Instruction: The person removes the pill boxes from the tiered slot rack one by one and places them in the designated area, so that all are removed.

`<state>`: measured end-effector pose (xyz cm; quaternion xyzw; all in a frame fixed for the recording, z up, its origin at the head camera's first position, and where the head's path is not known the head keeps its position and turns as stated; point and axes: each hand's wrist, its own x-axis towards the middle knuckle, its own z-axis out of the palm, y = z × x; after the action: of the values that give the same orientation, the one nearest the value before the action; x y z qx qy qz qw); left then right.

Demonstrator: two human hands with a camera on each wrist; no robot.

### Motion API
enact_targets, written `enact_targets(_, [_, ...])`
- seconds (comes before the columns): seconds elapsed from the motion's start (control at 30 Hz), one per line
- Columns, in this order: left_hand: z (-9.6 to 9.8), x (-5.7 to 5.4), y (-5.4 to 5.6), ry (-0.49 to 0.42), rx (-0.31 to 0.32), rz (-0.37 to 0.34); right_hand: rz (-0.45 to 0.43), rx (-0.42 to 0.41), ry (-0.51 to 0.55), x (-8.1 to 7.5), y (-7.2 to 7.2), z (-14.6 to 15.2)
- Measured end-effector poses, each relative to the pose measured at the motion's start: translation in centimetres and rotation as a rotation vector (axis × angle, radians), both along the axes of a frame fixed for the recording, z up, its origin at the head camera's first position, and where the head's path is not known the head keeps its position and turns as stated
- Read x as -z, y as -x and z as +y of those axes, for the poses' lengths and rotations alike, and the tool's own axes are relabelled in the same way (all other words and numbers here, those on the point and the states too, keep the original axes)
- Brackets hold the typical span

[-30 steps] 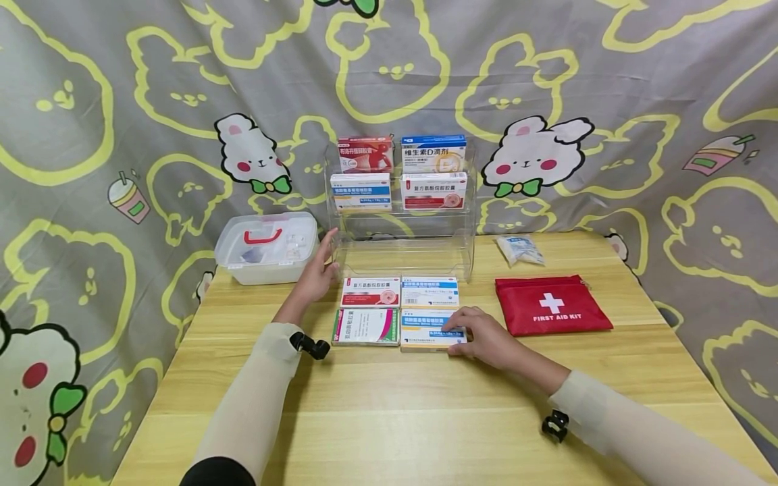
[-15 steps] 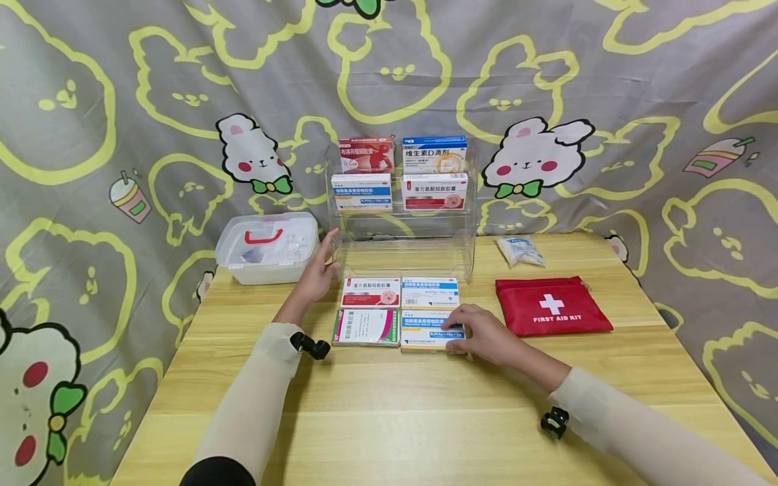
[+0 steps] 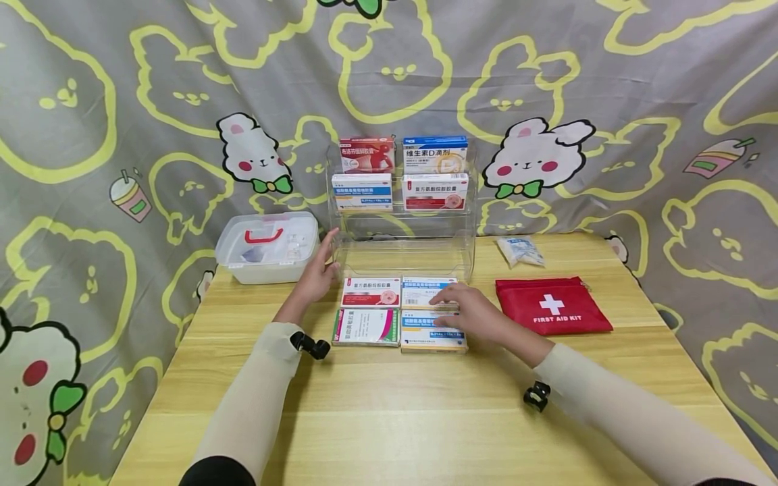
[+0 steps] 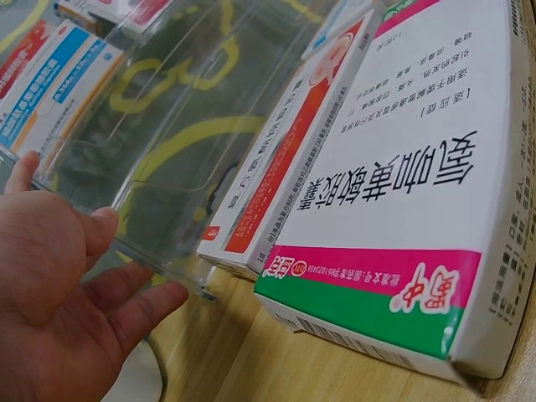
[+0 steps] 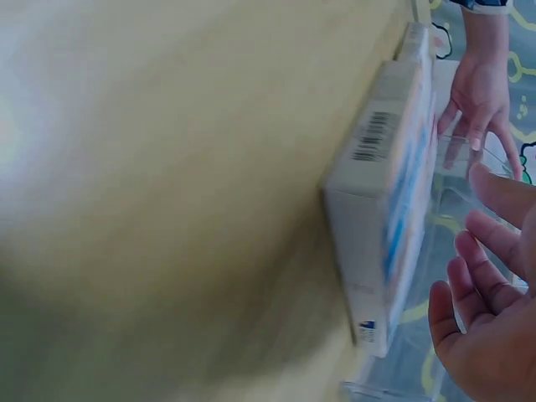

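In the head view my left hand [image 3: 315, 277] rests at the left side of a clear tiered display rack [image 3: 404, 214], fingers spread and fairly straight. The left wrist view shows its fingertips by the rack's clear edge. My right hand [image 3: 473, 312] hovers over two blue-and-white medicine boxes, a front one [image 3: 428, 341] and a back one [image 3: 416, 297]. Its fingers are loosely bent and hold nothing; the right wrist view shows them apart from the box [image 5: 360, 209]. Left of these lie a red-and-white medicine box [image 3: 369, 291] and a green-and-magenta one [image 3: 365, 327].
The rack's upper tiers hold a red box [image 3: 367, 156], a blue-topped box [image 3: 434, 155], a blue-and-white box [image 3: 362, 192] and a red-and-white box [image 3: 434, 192]. A lidded plastic case [image 3: 267, 250] stands left. A red first aid pouch [image 3: 553, 306] and small packet [image 3: 520, 250] lie right.
My right hand has left the right edge of the front blue-and-white box and moved up and left over the two boxes. The left hand stays at the rack.
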<state>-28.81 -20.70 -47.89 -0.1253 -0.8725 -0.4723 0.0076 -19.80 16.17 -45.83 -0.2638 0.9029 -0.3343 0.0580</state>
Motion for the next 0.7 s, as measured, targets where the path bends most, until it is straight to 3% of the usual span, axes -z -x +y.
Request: enact_targets(0.7, [0.1,0.0,0.1,-0.008,0.003,0.003,0.084,0.047,0.065,-6.9,7.4,-3.7])
